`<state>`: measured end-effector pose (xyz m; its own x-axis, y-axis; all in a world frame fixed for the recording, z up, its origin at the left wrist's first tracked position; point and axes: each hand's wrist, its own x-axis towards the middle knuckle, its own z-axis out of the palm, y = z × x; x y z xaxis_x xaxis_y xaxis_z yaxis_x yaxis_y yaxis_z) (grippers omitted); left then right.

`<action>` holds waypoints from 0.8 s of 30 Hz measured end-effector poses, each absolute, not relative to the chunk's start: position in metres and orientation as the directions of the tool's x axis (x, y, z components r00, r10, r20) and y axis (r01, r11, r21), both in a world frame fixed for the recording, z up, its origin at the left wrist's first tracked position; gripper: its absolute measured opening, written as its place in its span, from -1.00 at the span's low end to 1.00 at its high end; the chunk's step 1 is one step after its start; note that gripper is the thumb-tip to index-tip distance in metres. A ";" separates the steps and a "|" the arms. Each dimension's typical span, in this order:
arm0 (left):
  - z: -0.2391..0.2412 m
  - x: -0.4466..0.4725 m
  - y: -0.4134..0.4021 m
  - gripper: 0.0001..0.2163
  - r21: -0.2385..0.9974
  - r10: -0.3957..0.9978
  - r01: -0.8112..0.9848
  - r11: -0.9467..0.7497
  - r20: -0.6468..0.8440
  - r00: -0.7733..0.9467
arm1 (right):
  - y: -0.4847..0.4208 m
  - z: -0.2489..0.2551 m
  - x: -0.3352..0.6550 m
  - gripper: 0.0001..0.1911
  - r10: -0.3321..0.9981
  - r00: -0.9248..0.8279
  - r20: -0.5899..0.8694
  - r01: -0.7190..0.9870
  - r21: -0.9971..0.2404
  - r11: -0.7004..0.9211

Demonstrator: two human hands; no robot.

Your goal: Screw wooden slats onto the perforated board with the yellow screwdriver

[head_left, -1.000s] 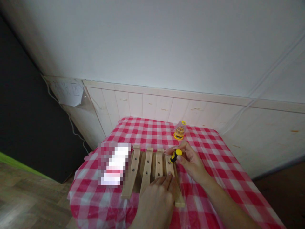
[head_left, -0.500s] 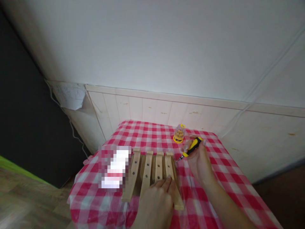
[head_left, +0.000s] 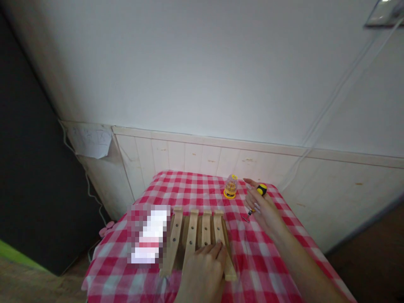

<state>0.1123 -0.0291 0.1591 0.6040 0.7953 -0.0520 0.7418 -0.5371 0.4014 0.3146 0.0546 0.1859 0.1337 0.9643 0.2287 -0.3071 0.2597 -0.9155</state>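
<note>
My left hand (head_left: 205,267) lies over the near part of a pale wooden slatted piece (head_left: 191,231), its fingers stretched out on the right-hand slats. Dark screw heads show along the slats; the hand covers some of the wood. To the right, above the tablecloth, my right hand (head_left: 260,208) is closed around a yellow-and-black screwdriver (head_left: 261,189). Its metal shaft points down and left, apart from the wood. Fingers hide the middle of the handle. Beyond the slats stands a clear, yellow-based case of screwdriver bits (head_left: 231,187).
A red-and-white checked tablecloth (head_left: 186,185) covers the table. Left of the slats lies a blurred-out white item (head_left: 153,233). A panelled wall (head_left: 202,158) rises behind the table's far edge. A dark panel (head_left: 28,168) and a hanging cable (head_left: 90,189) are at the left.
The screwdriver has turned in my right hand to a steeper angle, and its tip is farther from the slats. My left hand stays on the wood. The head view has shifted slightly upward.
</note>
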 end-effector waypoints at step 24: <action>0.122 0.029 -0.068 -0.80 -0.081 0.485 0.640 -0.764 0.582 0.653 | 0.045 0.102 0.377 -0.69 0.998 -0.036 0.041 0.959 -0.281 0.046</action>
